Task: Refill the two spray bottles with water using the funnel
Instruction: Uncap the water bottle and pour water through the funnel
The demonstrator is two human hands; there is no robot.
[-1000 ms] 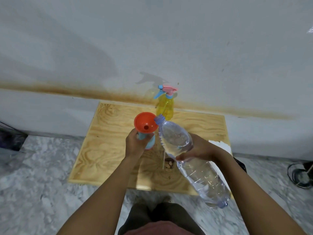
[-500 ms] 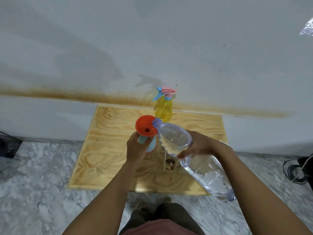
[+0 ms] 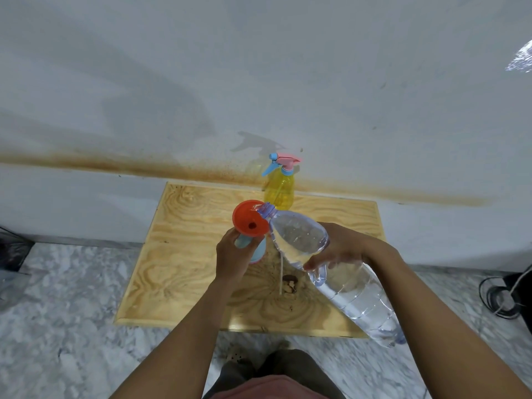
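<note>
Gripping the spray bottle [image 3: 257,252], left hand [image 3: 233,256] sits below the funnel [image 3: 248,221].

Torso: faded pinkish-red fabric shirt [image 3: 270,388], only a strip at bottom edge. Legs: dark olive-brown cloth trousers [image 3: 288,367]. Foot: tan perforated clog-style shoe [image 3: 239,352], toe part only, blurred. Bare left hand [image 3: 233,254], right hand [image 3: 336,249]; forearms uncovered to frame edge.
</note>
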